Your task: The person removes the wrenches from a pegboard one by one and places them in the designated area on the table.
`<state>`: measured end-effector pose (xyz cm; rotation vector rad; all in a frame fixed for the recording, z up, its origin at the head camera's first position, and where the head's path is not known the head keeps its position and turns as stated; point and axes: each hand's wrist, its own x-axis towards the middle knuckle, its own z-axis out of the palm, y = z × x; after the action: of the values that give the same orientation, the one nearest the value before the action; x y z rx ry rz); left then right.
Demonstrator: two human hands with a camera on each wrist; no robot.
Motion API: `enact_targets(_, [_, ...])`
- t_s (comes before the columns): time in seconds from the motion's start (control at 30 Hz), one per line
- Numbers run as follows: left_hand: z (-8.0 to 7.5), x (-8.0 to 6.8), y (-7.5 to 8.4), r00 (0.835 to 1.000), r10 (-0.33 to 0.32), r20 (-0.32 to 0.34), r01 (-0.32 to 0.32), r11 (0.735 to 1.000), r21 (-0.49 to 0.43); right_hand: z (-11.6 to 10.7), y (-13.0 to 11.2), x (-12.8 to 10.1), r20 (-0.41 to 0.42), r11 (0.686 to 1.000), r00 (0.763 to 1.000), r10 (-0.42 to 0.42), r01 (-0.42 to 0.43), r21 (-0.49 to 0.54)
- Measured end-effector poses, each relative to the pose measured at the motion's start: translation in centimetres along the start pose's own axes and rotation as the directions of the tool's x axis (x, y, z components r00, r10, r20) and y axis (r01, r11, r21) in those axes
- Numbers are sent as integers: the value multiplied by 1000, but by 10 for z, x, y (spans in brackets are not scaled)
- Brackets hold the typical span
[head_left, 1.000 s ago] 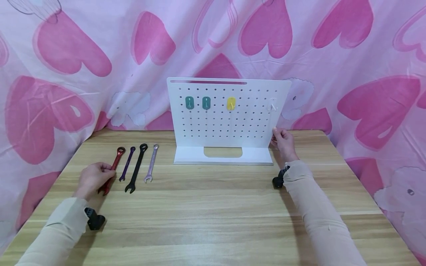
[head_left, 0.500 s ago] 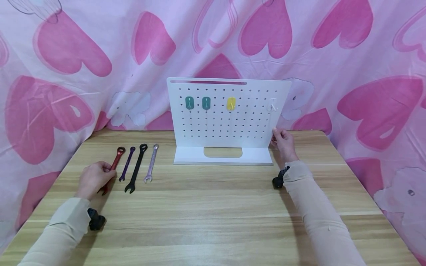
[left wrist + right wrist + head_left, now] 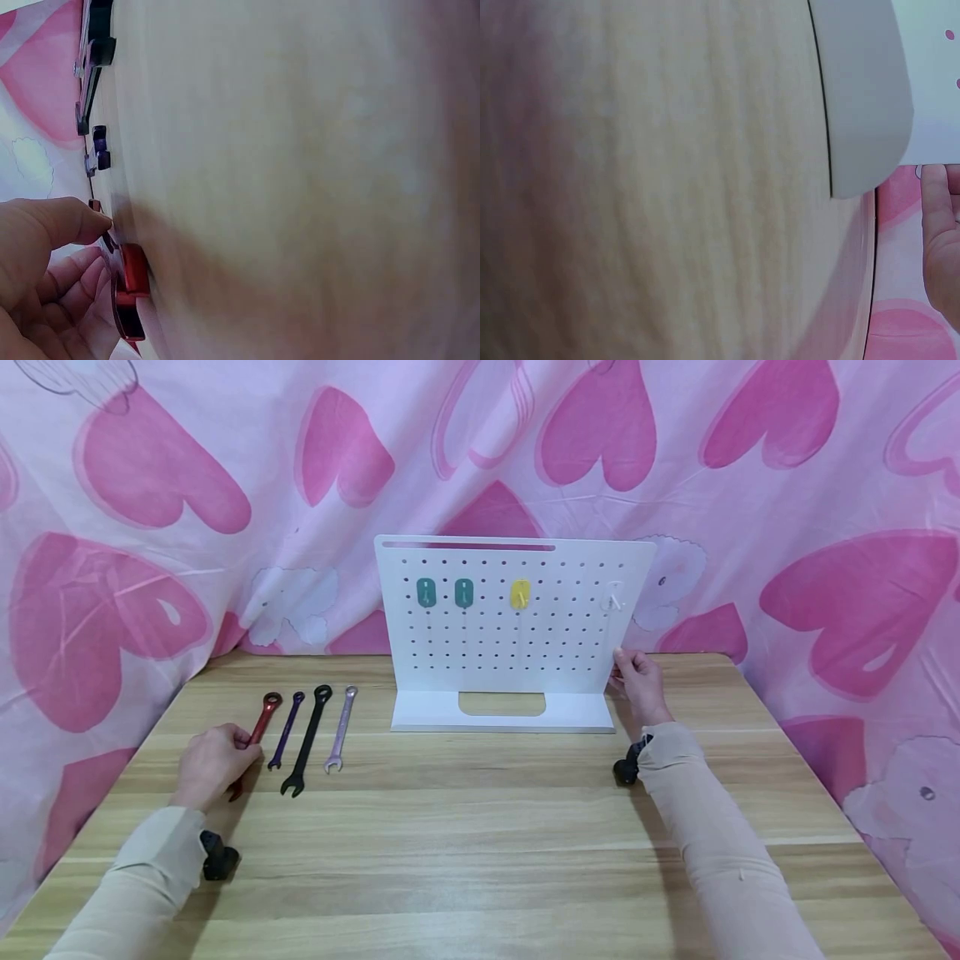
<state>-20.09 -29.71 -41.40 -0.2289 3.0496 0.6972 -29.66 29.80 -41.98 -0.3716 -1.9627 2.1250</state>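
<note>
My left hand (image 3: pixel 213 766) pinches the red wrench (image 3: pixel 262 720) around its middle, at the left end of a row of wrenches. In the left wrist view the thumb and fingers close on the red wrench's shaft, its open end (image 3: pixel 135 271) pointing toward the camera. Beside it lie a small purple wrench (image 3: pixel 287 731), a longer black wrench (image 3: pixel 307 739) and a silver wrench (image 3: pixel 342 727). My right hand (image 3: pixel 641 683) holds the right edge of a white pegboard (image 3: pixel 495 639) standing at the back; the right wrist view shows fingers (image 3: pixel 936 199) at that edge.
Two green hooks (image 3: pixel 427 593), a yellow hook (image 3: pixel 521 594) and a clear hook (image 3: pixel 613 597) sit on the pegboard. Its base has a cut-out slot and rests on the wooden table (image 3: pixel 480 843). A pink heart-print cloth (image 3: pixel 480 443) hangs behind the table.
My left hand has shifted slightly to the right along with the red wrench's lower end. The right hand and pegboard stay in place.
</note>
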Motion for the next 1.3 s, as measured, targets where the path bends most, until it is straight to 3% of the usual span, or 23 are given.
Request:
enact_targets(0.4, [1,-1,1,1000,8,-30,-6,999,40,-2,2,4,6,999,1000,20,-20,-34])
enact_targets(0.7, [1,-2,5,1000,-23,-1,23,999,39,-1,2,0,9,998,1000,13,-12,-58])
enact_targets(1.3, [2,-2,8,999,16,-48,-13,997,79,-4,1,0,0,998,1000,17,-17,-67])
